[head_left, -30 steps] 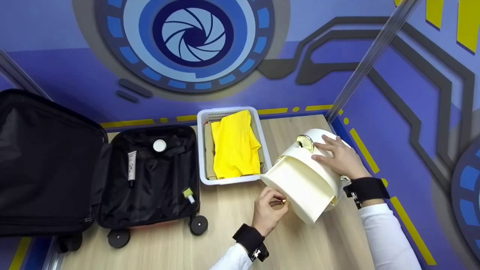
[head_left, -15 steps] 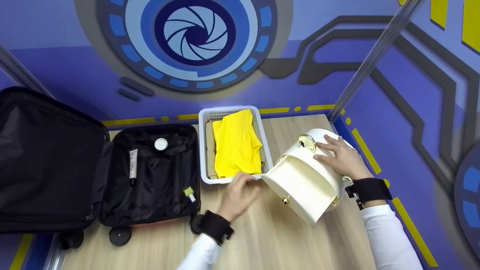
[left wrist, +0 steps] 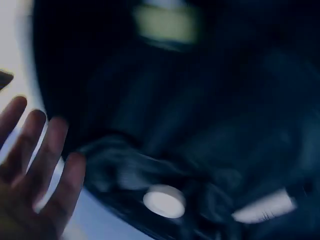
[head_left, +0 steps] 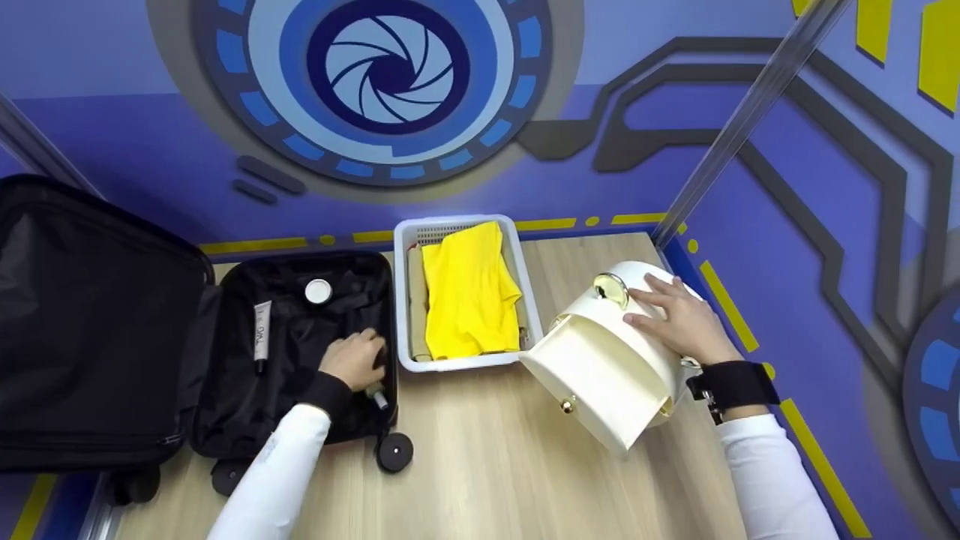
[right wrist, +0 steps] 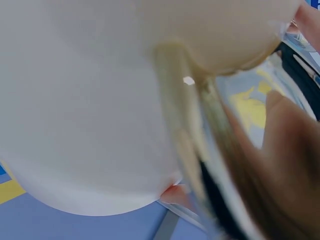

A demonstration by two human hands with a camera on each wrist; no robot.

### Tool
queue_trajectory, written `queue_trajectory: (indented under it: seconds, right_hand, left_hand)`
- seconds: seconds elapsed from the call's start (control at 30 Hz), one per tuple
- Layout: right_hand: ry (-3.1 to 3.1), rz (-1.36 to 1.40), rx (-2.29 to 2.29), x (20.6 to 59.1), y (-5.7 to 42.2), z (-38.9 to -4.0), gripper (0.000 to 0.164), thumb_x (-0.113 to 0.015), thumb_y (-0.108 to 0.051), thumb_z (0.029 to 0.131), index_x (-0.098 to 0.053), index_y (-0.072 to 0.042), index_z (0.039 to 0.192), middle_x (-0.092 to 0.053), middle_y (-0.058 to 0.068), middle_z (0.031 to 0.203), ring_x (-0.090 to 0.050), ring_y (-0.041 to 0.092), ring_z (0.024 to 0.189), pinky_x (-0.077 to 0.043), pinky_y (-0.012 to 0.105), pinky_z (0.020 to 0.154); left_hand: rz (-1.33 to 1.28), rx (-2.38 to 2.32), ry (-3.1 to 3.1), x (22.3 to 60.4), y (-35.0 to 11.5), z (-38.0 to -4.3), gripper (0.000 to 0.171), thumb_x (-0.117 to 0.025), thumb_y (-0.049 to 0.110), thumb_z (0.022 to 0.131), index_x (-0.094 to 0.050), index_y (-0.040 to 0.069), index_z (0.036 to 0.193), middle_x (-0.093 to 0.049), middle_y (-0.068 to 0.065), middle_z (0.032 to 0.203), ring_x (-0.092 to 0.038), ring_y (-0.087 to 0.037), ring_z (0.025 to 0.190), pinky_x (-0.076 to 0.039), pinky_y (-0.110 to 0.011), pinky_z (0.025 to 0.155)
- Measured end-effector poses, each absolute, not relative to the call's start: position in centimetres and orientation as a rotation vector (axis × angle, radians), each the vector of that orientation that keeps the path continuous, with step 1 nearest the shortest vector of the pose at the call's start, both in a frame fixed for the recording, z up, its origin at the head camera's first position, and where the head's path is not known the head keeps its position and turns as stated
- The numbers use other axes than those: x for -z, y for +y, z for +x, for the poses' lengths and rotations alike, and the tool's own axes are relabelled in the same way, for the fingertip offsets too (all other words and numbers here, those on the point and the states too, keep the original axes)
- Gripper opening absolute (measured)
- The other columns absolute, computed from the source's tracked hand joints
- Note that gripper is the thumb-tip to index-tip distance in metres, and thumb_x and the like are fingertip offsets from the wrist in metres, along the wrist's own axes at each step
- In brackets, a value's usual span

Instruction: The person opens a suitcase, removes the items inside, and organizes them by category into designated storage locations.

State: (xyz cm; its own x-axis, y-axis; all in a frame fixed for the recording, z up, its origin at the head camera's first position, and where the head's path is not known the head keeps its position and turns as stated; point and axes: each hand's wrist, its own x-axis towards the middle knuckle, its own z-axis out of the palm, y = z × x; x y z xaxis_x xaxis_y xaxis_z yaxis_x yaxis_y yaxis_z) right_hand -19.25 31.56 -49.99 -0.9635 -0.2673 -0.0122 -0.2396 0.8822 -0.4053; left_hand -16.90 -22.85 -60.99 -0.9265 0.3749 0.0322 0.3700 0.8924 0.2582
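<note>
**Polished gold, smooth plastic, creased cloth**

At right, the cream case (head_left: 611, 352) looked like smooth plastic with a soft sheen; its knob (head_left: 568, 406) and gold handle (right wrist: 180, 110) shone like polished metal. At left, the suitcase lining (head_left: 296, 337) was thin, creased black cloth, faintly glossy. The far basket (head_left: 403, 315) appeared smooth plastic, the yellow cloth (head_left: 469, 300) inside matt. The table (head_left: 472, 457) showed smooth, satin wood grain.

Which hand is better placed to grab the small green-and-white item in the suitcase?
Left hand, I'd say: it is right beside the green-and-white item, fingers open. The right hand rests on the white case, farther away.
</note>
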Motion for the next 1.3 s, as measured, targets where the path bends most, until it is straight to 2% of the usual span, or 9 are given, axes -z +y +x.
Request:
queue_trajectory:
  seconds: [0.17,0.43,0.5,0.63,0.73,0.9,1.03,1.17,1.3]
  right_hand:
    - [2.984,-0.415,0.628,50.1,31.0,-19.5,0.062,-0.068,-0.051,0.097,-0.063,-0.011,0.144,-0.039,0.024,0.161,-0.020,0.062,0.147,-0.020,0.083,0.109]
    - [2.976,-0.424,0.640,50.1,30.3,-19.5,0.061,-0.068,-0.051,0.097,-0.063,-0.012,0.144,-0.040,0.023,0.161,-0.022,0.062,0.147,-0.021,0.083,0.108]
    - [2.979,-0.429,0.643,50.2,30.3,-19.5,0.061,-0.068,-0.050,0.097,-0.063,-0.012,0.143,-0.040,0.023,0.161,-0.022,0.062,0.147,-0.021,0.083,0.108]
    - [2.979,-0.423,0.646,50.2,30.5,-19.5,0.061,-0.069,-0.050,0.097,-0.063,-0.011,0.144,-0.039,0.023,0.161,-0.021,0.062,0.147,-0.019,0.084,0.108]
    - [2.975,-0.420,0.647,50.2,30.6,-19.5,0.061,-0.068,-0.050,0.097,-0.063,-0.011,0.144,-0.039,0.023,0.162,-0.020,0.062,0.147,-0.019,0.083,0.108]
    - [2.979,-0.417,0.643,50.1,30.8,-19.3,0.059,-0.069,-0.049,0.098,-0.064,-0.012,0.143,-0.040,0.022,0.162,-0.021,0.062,0.147,-0.020,0.082,0.109]
    - [2.976,-0.418,0.644,49.9,30.9,-19.1,0.059,-0.068,-0.049,0.098,-0.064,-0.012,0.143,-0.040,0.023,0.161,-0.021,0.062,0.147,-0.020,0.083,0.109]
    - [2.974,-0.401,0.651,49.7,31.1,-19.0,0.059,-0.069,-0.048,0.098,-0.064,-0.011,0.143,-0.039,0.023,0.161,-0.020,0.062,0.147,-0.019,0.083,0.109]
    - [2.978,-0.386,0.647,49.9,31.4,-19.0,0.059,-0.069,-0.048,0.098,-0.063,-0.012,0.144,-0.039,0.022,0.162,-0.020,0.061,0.148,-0.018,0.082,0.110]
  left_hand:
    - [0.706,-0.179,2.885,63.2,-24.8,-16.8,0.027,-0.090,0.020,0.073,-0.072,0.006,0.088,-0.067,-0.013,0.087,-0.067,-0.040,0.081,-0.054,-0.057,0.068]
    - [0.891,0.044,2.938,66.1,-24.8,-15.9,0.014,-0.081,0.013,0.078,-0.070,0.004,0.082,-0.066,-0.014,0.083,-0.066,-0.037,0.074,-0.055,-0.050,0.062]
    - [0.856,-0.007,2.910,66.3,-24.8,-15.7,0.019,-0.083,0.009,0.073,-0.069,0.002,0.085,-0.065,-0.016,0.084,-0.067,-0.038,0.074,-0.056,-0.051,0.062]
    - [0.702,-0.175,2.802,66.4,-25.0,-15.7,0.046,-0.090,0.014,0.064,-0.067,-0.002,0.101,-0.066,-0.018,0.088,-0.068,-0.039,0.076,-0.057,-0.054,0.067]
    - [0.576,-0.260,2.756,66.0,-25.4,-15.9,0.047,-0.085,0.020,0.067,-0.066,-0.001,0.104,-0.068,-0.016,0.084,-0.068,-0.036,0.074,-0.057,-0.053,0.070]
    - [0.420,-0.446,2.773,64.3,-25.9,-16.7,0.023,-0.071,0.020,0.080,-0.062,0.005,0.096,-0.066,-0.012,0.078,-0.065,-0.032,0.070,-0.054,-0.052,0.066]
    - [0.263,-0.705,2.846,62.4,-25.9,-17.4,0.013,-0.068,0.017,0.084,-0.058,0.010,0.087,-0.063,-0.010,0.077,-0.058,-0.028,0.068,-0.049,-0.049,0.064]
    - [0.206,-0.975,2.936,60.0,-24.8,-17.7,0.014,-0.066,0.014,0.085,-0.052,0.013,0.081,-0.057,-0.006,0.070,-0.054,-0.027,0.066,-0.047,-0.045,0.064]
    - [0.334,-1.163,3.000,57.6,-21.8,-17.8,0.020,-0.068,0.017,0.089,-0.052,0.015,0.078,-0.048,0.003,0.063,-0.052,-0.022,0.060,-0.045,-0.040,0.058]
